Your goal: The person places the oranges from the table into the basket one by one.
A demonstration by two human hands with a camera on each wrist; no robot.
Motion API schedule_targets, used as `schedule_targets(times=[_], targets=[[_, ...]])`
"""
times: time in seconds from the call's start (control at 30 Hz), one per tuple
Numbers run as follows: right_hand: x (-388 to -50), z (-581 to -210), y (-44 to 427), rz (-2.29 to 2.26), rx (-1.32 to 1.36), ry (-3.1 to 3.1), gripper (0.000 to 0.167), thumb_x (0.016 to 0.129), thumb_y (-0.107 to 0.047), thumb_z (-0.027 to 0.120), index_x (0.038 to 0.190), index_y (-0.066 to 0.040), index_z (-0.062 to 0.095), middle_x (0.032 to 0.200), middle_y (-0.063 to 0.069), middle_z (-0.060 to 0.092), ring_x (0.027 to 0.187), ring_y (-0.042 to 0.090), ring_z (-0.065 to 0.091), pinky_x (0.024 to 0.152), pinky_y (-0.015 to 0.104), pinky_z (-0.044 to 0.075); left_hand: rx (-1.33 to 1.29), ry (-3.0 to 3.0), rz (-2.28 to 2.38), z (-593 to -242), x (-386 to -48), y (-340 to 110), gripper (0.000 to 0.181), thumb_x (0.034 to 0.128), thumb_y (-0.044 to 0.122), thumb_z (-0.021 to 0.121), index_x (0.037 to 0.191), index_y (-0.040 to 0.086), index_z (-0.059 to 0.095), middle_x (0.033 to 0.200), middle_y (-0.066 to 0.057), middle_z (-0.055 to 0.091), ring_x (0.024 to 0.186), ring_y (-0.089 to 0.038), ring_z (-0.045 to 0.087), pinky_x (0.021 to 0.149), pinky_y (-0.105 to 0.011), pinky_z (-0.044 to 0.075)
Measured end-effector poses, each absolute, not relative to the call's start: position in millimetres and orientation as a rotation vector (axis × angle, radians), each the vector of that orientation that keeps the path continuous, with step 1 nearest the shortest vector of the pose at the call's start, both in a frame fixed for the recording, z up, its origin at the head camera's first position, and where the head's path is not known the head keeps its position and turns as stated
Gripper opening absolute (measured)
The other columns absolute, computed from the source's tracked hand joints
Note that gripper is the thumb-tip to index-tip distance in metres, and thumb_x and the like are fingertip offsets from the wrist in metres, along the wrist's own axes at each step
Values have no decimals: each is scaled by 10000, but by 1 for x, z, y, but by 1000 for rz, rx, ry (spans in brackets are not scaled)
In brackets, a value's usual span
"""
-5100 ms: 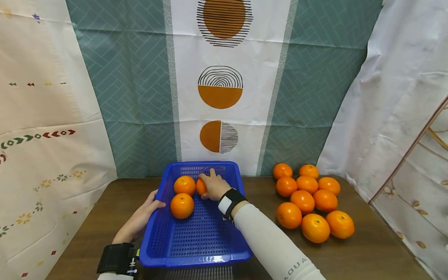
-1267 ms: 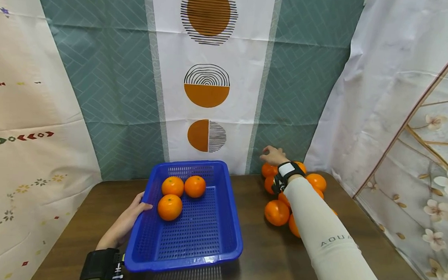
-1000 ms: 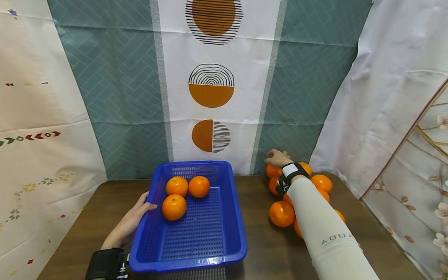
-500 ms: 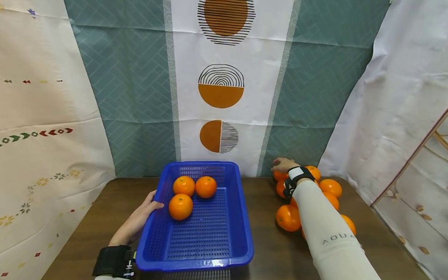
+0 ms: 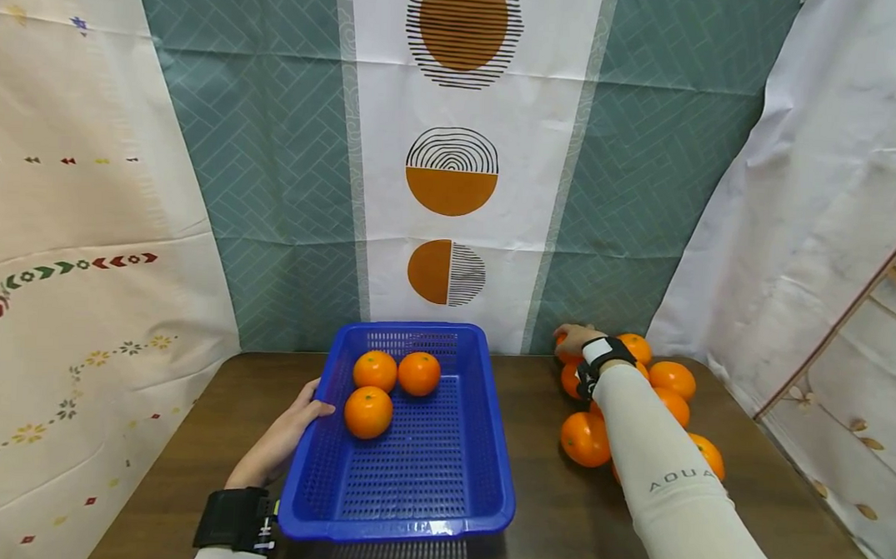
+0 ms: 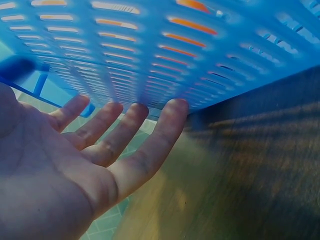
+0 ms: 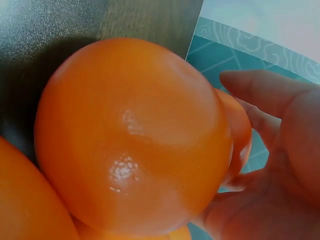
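Right hand (image 5: 577, 341) lower than half second ago, now at far orange (image 7: 241, 131) in cluster (image 5: 585, 440) on table (image 5: 550, 526); fingers curled round it, firmness can't tell. Nearer orange (image 7: 132, 135) just beside palm: wrist bump could set it rolling. Left hand (image 5: 291, 427) clamps blue basket (image 5: 429, 529) rim, thumb over; slack hold might let basket slide, its three oranges (image 5: 418, 373) shift.

Blue perforated basket (image 5: 399, 529), open side up on the bench (image 5: 532, 492), left hand (image 5: 287, 429) gripping its left rim, three glossy oranges (image 5: 369, 412) grouped inside, loose oranges (image 5: 586, 440) clustered rightward, right hand (image 5: 579, 341) curved around the far-left orange (image 7: 241, 132).
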State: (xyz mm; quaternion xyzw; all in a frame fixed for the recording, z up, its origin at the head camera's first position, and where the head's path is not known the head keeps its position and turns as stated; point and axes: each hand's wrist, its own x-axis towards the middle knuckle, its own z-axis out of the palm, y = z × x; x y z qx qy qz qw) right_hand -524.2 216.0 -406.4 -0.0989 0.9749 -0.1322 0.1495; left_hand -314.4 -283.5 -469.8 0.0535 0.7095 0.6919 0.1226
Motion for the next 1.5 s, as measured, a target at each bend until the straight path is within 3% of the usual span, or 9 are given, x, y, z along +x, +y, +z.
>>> schedule_targets(times=[0.3,0.57,0.9,1.07,1.3,1.5], targets=[[-539,-418,225,-538,-421,2910,467,881,-177,641,1301,27,633,1342,341,567,1225,525,471,995,557,453,131,2094,2018,-467,-314,-283,674,1076,252,459,1644,215,98,1550,-319,329,1136,-416,645,876,-550,591],[-528,-417,219,-672,-397,2977,447,874,-161,746,1255,35,620,1300,345,585,1243,556,432,1016,618,419,138,2077,2022,-469,-313,-282,675,1081,245,453,1643,205,82,1546,-328,333,1142,-427,646,881,-548,591],[-527,-419,219,-802,-192,3002,532,866,-180,816,1271,-75,489,1297,395,396,1172,600,401,957,658,387,132,2102,2015,-468,-310,-282,677,1074,240,457,1642,207,89,1549,-326,329,1131,-424,650,866,-549,594],[-528,-419,217,-778,-170,3044,505,855,-179,807,1233,-114,477,1288,386,383,1166,606,409,963,689,354,135,2102,2019,-468,-310,-282,675,1075,239,456,1643,206,91,1552,-325,328,1129,-420,653,865,-552,595],[-523,-410,216,-764,-250,3026,454,843,-136,754,1213,-104,493,1249,360,391,1088,563,428,878,630,384,130,2097,2022,-467,-312,-281,669,1074,243,461,1640,203,107,1549,-318,338,1124,-403,657,874,-536,593],[-519,-402,213,-812,-400,2971,485,888,-152,722,1315,-49,516,1247,344,421,1085,498,435,854,537,440,107,2105,2025,-468,-315,-280,655,1068,240,461,1632,202,131,1537,-316,359,1116,-396,657,877,-514,594]])
